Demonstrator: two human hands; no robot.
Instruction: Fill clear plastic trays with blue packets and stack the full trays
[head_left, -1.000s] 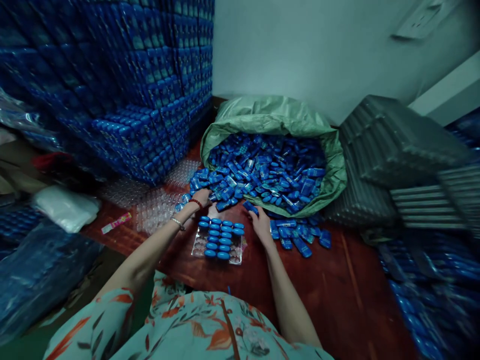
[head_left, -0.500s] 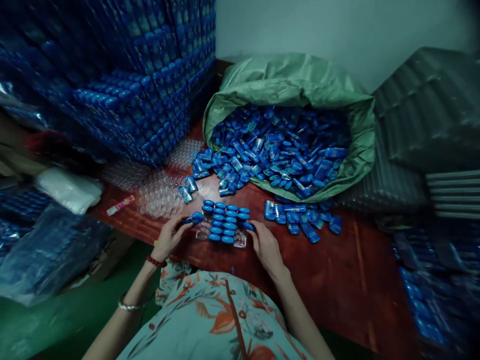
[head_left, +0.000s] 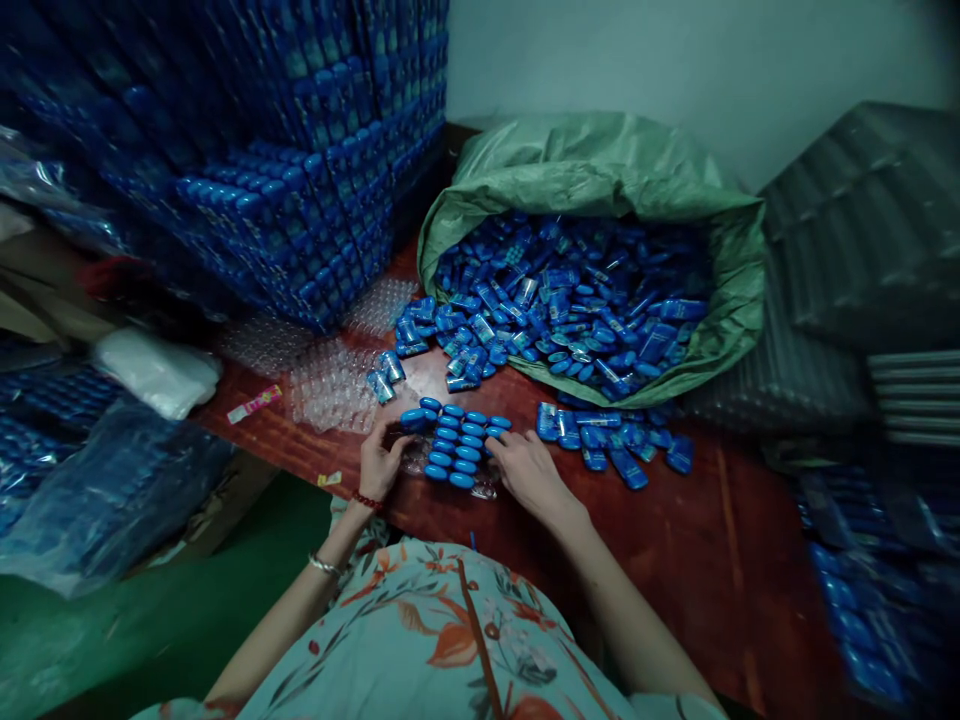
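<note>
Rows of blue containers (head_left: 459, 445) stand upright in a clear plastic tray (head_left: 486, 490) near the table's front edge. At the left side of these rows, my left hand (head_left: 381, 462) is closed on a blue container (head_left: 414, 420). My right hand (head_left: 525, 468) is at the right side of the rows, its fingertips bent down against the tray. A blue container shows in part at those fingertips. Several loose blue containers (head_left: 628, 462) lie to the right of the tray, and a few more (head_left: 385, 376) lie behind my left hand.
Behind the tray a green sack (head_left: 592, 165) lies open, full of blue containers. Clear empty trays (head_left: 334, 385) rest at the left, below tall stacks of filled trays (head_left: 300, 220). A pink and yellow packet (head_left: 255, 403) lies near the left edge. Grey stacks (head_left: 862, 230) stand at the right.
My left hand has moved right with its blue container, up to the rows. My right hand has brought its container in against the right side of the rows. The view has shifted slightly.
</note>
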